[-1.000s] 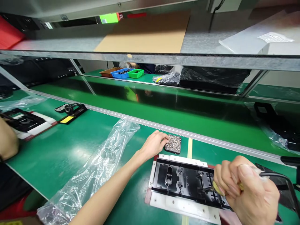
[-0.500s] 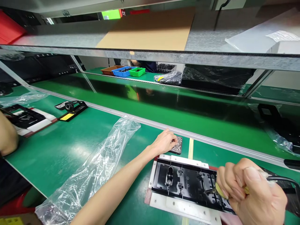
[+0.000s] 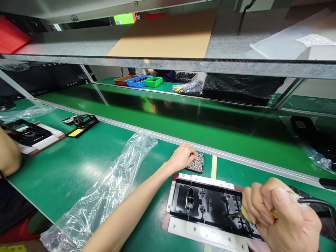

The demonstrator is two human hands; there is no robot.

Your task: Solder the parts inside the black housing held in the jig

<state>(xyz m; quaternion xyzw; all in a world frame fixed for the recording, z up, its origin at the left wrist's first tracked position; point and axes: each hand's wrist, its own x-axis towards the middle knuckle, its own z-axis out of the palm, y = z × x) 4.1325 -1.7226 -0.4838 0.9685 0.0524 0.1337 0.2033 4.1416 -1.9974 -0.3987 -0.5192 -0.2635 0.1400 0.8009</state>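
My left hand reaches over a small dark tray filled with tiny silvery metal pieces. Its fingers are pinched together at the tray's left side; whatever is between them is too small to make out. My right hand is wrapped round a soldering iron with a yellow handle and a dark cord running off behind. Its metal tip points left over a black plastic panel with moulded posts and ribs. That panel lies in a white fixture, its right end hidden by my right hand.
A crumpled clear plastic bag lies left of my forearm. Further left are a soldering iron stand, another white fixture and a person's arm. A metal rail borders the green belt behind. A shelf spans above.
My left hand has shifted slightly left over the tray, uncovering more of the metal pieces. My right hand and the soldering iron stay nearly still.
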